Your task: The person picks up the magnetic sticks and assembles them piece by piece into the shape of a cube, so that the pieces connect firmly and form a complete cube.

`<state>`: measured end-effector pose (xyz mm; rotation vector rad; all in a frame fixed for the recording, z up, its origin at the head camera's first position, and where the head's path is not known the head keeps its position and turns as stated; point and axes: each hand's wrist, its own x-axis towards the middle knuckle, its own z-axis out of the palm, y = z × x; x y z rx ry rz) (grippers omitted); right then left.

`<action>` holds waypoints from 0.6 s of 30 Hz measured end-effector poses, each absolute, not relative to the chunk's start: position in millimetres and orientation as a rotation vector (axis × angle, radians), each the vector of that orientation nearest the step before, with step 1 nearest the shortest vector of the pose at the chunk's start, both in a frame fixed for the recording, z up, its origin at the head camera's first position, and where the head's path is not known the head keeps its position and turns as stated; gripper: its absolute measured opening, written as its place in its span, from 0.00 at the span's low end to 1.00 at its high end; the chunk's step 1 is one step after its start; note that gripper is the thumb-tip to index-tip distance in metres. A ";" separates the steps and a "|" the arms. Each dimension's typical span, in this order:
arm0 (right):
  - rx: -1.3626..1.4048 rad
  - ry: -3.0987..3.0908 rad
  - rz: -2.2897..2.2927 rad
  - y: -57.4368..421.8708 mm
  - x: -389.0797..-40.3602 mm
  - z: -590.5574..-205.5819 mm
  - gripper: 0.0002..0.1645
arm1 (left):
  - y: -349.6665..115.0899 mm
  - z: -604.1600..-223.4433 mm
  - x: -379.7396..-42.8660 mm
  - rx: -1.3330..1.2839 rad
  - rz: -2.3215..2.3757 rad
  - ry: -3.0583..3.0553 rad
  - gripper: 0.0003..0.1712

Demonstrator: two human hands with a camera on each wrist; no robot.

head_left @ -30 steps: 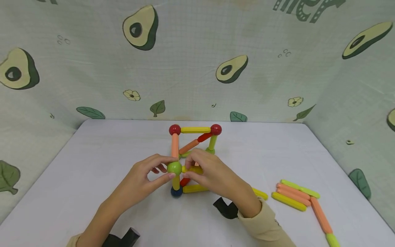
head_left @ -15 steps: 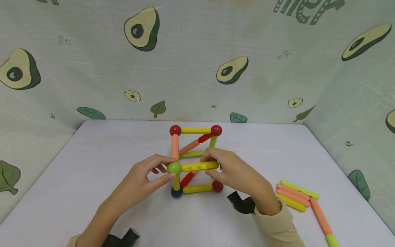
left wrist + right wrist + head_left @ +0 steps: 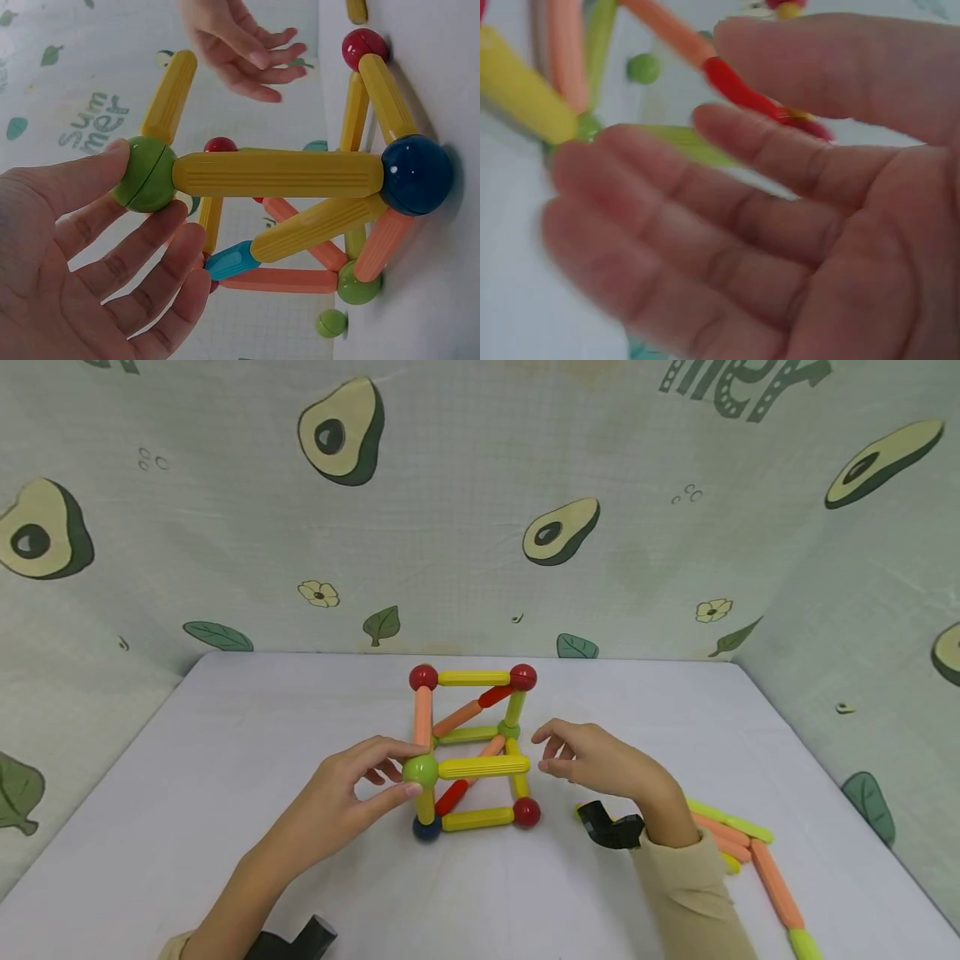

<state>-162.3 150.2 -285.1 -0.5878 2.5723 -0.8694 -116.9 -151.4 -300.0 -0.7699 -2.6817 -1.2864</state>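
My left hand (image 3: 341,785) pinches a green ball (image 3: 420,771) between thumb and fingers, at the near upper left corner of a frame of coloured rods and balls. From this ball a ridged yellow rod (image 3: 483,767) juts right, its far end free in the air. Below, another yellow rod (image 3: 277,174) runs from the green ball to a blue ball (image 3: 417,174) on the table. A red ball (image 3: 527,812) forms the near lower right corner. Just right of the frame, my right hand (image 3: 600,756) is raised with loosely bent fingers, holding nothing.
Two red balls, the left one (image 3: 423,677) and the right one (image 3: 522,677), top the frame's back, joined by a yellow rod (image 3: 474,678). Loose rods lie at the right, including an orange rod (image 3: 777,885) and a lime rod (image 3: 731,818), partly behind my right sleeve.
My right hand has slid along the yellow rod, let go of it and moved right, away from the frame. My left hand stays on the green ball.
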 end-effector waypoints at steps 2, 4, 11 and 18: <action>-0.451 2.535 -0.821 146.9 -168.8 -296.2 0.21 | -151.2 -299.9 -116.9 -0.766 -1.286 -2.686 0.20; -0.350 2.497 -0.788 142.1 -175.1 -308.4 0.24 | -151.2 -300.2 -117.0 -0.763 -1.283 -2.689 0.20; -0.297 2.484 -0.785 127.6 -186.5 -338.3 0.33 | -151.3 -300.2 -117.2 -0.758 -1.284 -2.702 0.20; -0.310 2.537 -0.749 122.4 -187.2 -343.8 0.33 | -155.5 -294.9 -115.6 -0.758 -1.268 -2.742 0.20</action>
